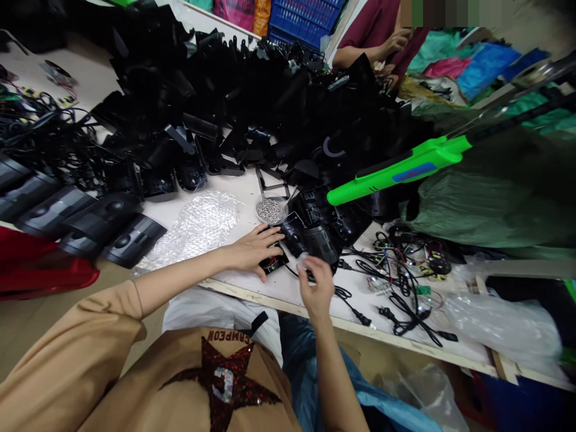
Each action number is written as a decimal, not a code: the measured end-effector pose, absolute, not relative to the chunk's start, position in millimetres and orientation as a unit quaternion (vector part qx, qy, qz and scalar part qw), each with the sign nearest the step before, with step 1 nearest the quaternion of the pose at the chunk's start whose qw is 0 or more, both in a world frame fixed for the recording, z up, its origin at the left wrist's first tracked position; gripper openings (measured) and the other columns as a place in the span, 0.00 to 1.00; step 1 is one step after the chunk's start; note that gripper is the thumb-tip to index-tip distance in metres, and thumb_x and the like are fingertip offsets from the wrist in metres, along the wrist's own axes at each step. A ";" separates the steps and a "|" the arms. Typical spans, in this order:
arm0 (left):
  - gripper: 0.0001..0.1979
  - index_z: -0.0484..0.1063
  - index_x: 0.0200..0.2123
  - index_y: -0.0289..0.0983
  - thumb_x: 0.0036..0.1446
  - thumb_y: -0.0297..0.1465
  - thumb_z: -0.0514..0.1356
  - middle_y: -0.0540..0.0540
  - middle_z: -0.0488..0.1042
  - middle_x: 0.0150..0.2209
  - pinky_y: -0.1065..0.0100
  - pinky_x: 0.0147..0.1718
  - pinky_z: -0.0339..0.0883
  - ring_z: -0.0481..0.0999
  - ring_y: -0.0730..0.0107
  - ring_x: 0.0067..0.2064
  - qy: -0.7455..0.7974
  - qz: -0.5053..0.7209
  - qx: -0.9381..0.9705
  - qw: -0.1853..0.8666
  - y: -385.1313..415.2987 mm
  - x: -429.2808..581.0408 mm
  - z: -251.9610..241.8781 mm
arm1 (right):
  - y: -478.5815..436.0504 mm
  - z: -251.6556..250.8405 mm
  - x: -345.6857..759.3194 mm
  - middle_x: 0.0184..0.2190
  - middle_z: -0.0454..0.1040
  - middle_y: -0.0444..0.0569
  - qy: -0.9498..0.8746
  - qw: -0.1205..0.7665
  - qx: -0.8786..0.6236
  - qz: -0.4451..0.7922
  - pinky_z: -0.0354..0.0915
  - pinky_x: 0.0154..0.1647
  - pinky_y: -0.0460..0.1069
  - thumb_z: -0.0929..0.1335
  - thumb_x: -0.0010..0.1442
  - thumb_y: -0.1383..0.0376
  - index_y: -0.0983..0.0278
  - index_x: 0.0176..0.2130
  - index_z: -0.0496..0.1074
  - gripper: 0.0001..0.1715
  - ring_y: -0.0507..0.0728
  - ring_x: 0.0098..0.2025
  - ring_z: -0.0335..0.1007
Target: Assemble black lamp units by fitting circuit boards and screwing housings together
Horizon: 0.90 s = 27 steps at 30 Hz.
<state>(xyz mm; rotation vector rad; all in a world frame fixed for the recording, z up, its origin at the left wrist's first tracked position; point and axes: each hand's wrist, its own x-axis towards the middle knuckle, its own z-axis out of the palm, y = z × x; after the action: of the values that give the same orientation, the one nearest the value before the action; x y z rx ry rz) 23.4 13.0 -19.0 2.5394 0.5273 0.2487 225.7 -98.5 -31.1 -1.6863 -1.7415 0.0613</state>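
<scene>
1. Plainly, the left grip (256, 251) lay palm down with its fingers splayed wide, resting over a black part with coloured wires (272, 264).
2. That part sat on the desk (243, 186) near its front edge, partly hidden under the left grip and just to the left of the right grip.
3. The right grip (308, 267) had its fingers bent in and its tips close together; a pale blur showed at the tips, and I could not tell whether it had hold of anything.
4. Just beyond the left grip's fingertips, a clear dish (285, 211) held many small silvery pieces (270, 211).
5. Just ahead of the right grip lay a black housing (320, 241), with other black pieces close around it.
6. Farther ahead and to the right of the right grip, a green-handled tool (400, 171) slanted above the dark parts.
7. Left of the left grip spread crinkled clear plastic (202, 222), and past that stood a row of dark housings (130, 240).
8. Right of the right grip, black cables (405, 300) with plugs lay tangled.
9. Well ahead of both grips rose a heap of black parts (252, 90), with a co-worker's maroon sleeve (364, 30) behind it.
</scene>
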 end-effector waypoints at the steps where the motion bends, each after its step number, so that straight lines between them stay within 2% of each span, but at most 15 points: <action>1: 0.39 0.63 0.54 0.39 0.38 0.44 0.69 0.37 0.52 0.63 0.46 0.61 0.29 0.42 0.48 0.65 0.199 0.098 0.938 0.267 12.2 22.6 -17.4 | -94.3 -26.6 231.6 0.45 0.69 0.56 -0.652 0.348 -0.673 -0.005 0.62 0.50 0.57 0.64 0.58 0.60 0.64 0.44 0.70 0.15 0.60 0.49 0.65; 4: 0.48 0.51 0.61 0.39 0.39 0.42 0.69 0.34 0.46 0.64 0.43 0.60 0.27 0.37 0.47 0.66 0.216 0.126 0.930 0.270 9.3 17.3 -13.8 | -79.3 -16.9 251.7 0.55 0.61 0.60 -0.635 0.253 -0.730 -0.025 0.60 0.53 0.61 0.66 0.55 0.54 0.64 0.54 0.63 0.30 0.65 0.57 0.57; 6: 0.53 0.43 0.63 0.40 0.39 0.42 0.69 0.34 0.40 0.65 0.42 0.59 0.27 0.34 0.46 0.66 0.242 0.146 0.919 0.277 6.6 10.8 -13.3 | -70.3 -15.3 263.4 0.56 0.60 0.60 -0.646 0.179 -0.742 0.024 0.61 0.51 0.61 0.66 0.54 0.53 0.63 0.59 0.55 0.38 0.66 0.57 0.57; 8: 0.57 0.37 0.64 0.41 0.39 0.44 0.69 0.33 0.35 0.66 0.40 0.59 0.29 0.32 0.43 0.66 0.282 0.162 0.899 0.293 2.3 3.1 -15.1 | -63.6 -17.2 272.1 0.56 0.61 0.60 -0.650 0.146 -0.744 0.059 0.62 0.50 0.60 0.66 0.54 0.54 0.64 0.62 0.50 0.42 0.65 0.56 0.58; 10: 0.60 0.32 0.65 0.41 0.38 0.47 0.68 0.32 0.31 0.66 0.41 0.59 0.33 0.31 0.42 0.65 0.322 0.177 0.872 0.322 -4.4 -3.4 -19.5 | -59.2 -20.8 279.1 0.56 0.61 0.61 -0.652 0.144 -0.742 0.064 0.62 0.50 0.60 0.66 0.54 0.54 0.64 0.62 0.48 0.43 0.65 0.56 0.59; 14: 0.64 0.22 0.63 0.42 0.38 0.50 0.66 0.32 0.23 0.65 0.46 0.60 0.43 0.30 0.44 0.66 0.377 0.199 0.807 0.408 -23.2 -6.0 -34.3 | -56.8 -22.2 293.0 0.53 0.65 0.61 -0.669 0.161 -0.724 0.052 0.62 0.49 0.61 0.66 0.53 0.51 0.65 0.61 0.51 0.43 0.65 0.53 0.62; 19: 0.66 0.17 0.62 0.43 0.37 0.50 0.66 0.34 0.20 0.65 0.46 0.61 0.40 0.27 0.45 0.65 0.408 0.228 0.760 0.452 -39.1 0.9 -50.5 | -71.3 6.1 280.3 0.49 0.66 0.59 -0.643 0.218 -0.734 0.008 0.62 0.49 0.61 0.69 0.49 0.50 0.64 0.61 0.51 0.48 0.65 0.50 0.63; 22: 0.67 0.16 0.62 0.42 0.36 0.51 0.67 0.34 0.21 0.65 0.45 0.60 0.40 0.27 0.44 0.65 0.408 0.242 0.756 0.452 -41.2 2.4 -55.0 | -82.5 26.1 243.7 0.52 0.63 0.58 -0.648 0.266 -0.710 0.067 0.64 0.47 0.58 0.68 0.50 0.50 0.63 0.62 0.49 0.47 0.64 0.50 0.64; 25: 0.67 0.17 0.62 0.41 0.36 0.50 0.67 0.33 0.22 0.65 0.46 0.61 0.40 0.28 0.44 0.65 0.404 0.262 0.757 0.442 -41.3 1.7 -57.3 | -84.1 32.6 202.9 0.48 0.66 0.56 -0.703 0.234 -0.660 0.122 0.64 0.48 0.56 0.67 0.52 0.51 0.62 0.62 0.50 0.44 0.62 0.48 0.65; 27: 0.68 0.17 0.62 0.39 0.36 0.49 0.68 0.32 0.25 0.65 0.46 0.61 0.40 0.30 0.45 0.66 0.400 0.275 0.751 0.447 -40.5 0.5 -57.9 | -79.4 28.4 183.6 0.46 0.66 0.55 -0.722 0.207 -0.651 0.109 0.65 0.47 0.56 0.67 0.52 0.51 0.61 0.61 0.51 0.43 0.62 0.49 0.64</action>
<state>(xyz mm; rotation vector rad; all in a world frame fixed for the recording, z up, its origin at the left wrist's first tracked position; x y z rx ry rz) 0.5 -40.5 -57.9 1.8601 0.9891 0.6802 183.6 -79.4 28.4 -1.8128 -2.0100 0.3032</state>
